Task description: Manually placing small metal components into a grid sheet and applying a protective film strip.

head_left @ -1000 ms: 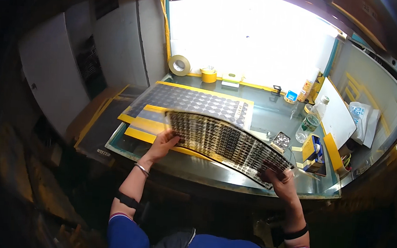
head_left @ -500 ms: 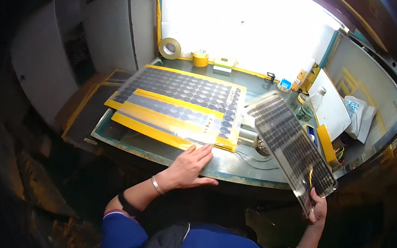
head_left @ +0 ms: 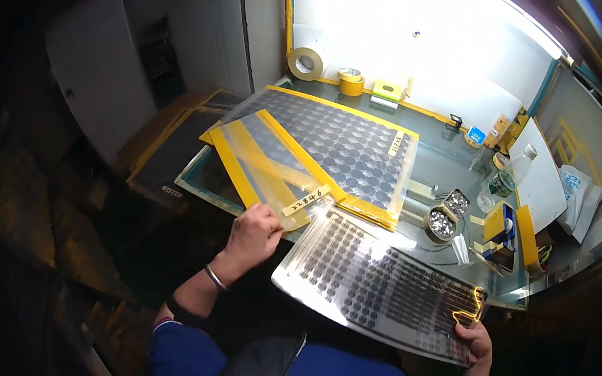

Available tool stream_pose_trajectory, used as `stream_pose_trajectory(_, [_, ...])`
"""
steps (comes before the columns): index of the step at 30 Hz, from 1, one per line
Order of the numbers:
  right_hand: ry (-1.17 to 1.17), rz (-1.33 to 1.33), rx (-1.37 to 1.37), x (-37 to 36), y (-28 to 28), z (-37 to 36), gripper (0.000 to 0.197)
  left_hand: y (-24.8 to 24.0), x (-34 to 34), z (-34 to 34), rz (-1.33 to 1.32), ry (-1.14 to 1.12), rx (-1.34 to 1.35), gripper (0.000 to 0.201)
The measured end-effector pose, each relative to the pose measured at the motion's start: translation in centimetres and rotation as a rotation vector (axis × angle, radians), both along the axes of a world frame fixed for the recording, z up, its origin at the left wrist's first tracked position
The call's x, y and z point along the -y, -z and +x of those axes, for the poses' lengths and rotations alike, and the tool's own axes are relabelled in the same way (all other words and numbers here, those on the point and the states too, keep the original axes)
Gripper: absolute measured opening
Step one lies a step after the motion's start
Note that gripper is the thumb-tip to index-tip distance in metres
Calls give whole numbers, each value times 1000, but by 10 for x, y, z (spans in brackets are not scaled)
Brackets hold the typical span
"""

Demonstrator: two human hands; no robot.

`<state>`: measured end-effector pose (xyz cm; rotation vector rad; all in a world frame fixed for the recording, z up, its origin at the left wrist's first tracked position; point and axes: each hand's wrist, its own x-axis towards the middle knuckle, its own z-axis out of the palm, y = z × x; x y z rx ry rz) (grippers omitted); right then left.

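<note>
My right hand (head_left: 475,342) grips the right end of a glossy clear film sheet (head_left: 371,282) printed with rows of dark dots and lines. A bright yellow strip or reflection shows near that end. My left hand (head_left: 253,235) is closed, its fingers pinching the near corner of a narrow yellow-bordered film (head_left: 265,162) with a label strip. That film lies slanted over a larger yellow-taped film (head_left: 342,139) covered with dark round dots. The far left end of the held dotted sheet comes close to the narrow film's labelled end; whether they touch I cannot tell.
The glass-topped table (head_left: 425,178) carries round tins of small metal bits (head_left: 441,224), a clear bottle (head_left: 523,161) and a blue tape dispenser (head_left: 499,231) on the right. Tape rolls (head_left: 306,63) stand along the back. More dark films (head_left: 165,149) lie at the left.
My left hand has closed on the narrow film, whose near end has swung toward me. My right hand has tilted the dotted sheet down and leftward, uncovering the tins. The view has shifted.
</note>
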<state>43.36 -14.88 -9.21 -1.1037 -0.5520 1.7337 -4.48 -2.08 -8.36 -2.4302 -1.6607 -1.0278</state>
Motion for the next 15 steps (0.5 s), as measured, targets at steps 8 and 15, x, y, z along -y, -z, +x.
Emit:
stream_pose_trajectory(8, [-74, -18, 1, -9, 0, -13, 51, 1, -13, -19, -606, -33, 863, 18])
stream_pose_trajectory(15, [-84, -28, -20, -32, 6, -26, 47, 5, 4, -5, 70, -94, 284, 14])
